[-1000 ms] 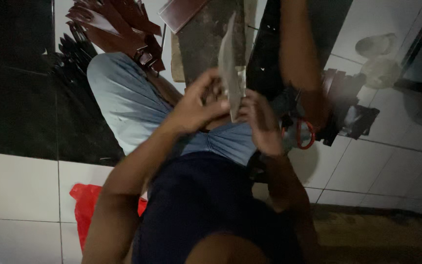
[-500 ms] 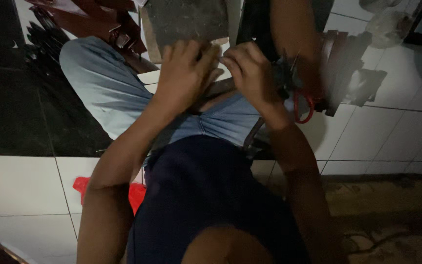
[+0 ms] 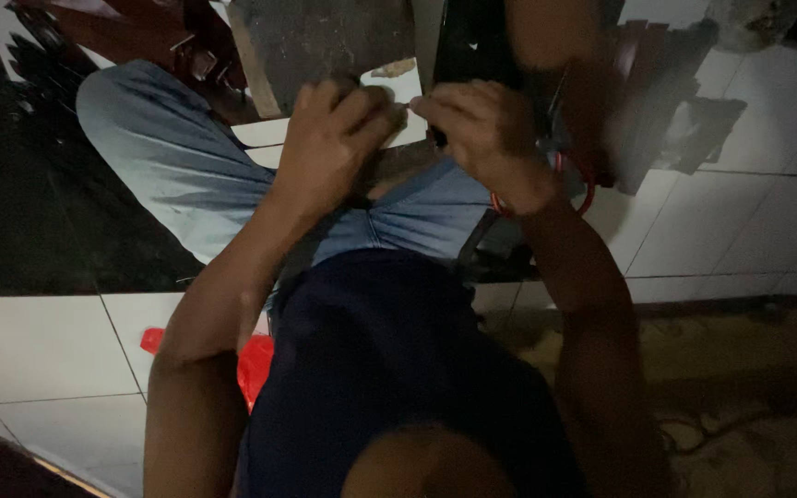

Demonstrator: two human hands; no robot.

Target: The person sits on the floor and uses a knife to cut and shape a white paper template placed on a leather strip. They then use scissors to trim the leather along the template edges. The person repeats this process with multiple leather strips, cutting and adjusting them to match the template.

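White tiled floor, left hand, right hand, gripping pale sheet

Light blue jeans, navy shirt, red thread on the right wrist, red plastic sheet on white square-grid floor tiles, dark mottled grey slab, brown leather pieces.

Left hand and right hand curl shut over something between them; fingers hide it, can't tell what. Dark slab cut off by top edge. Red item mostly hidden behind the left forearm. Dark pieces right of the wrist blurred, unidentifiable.
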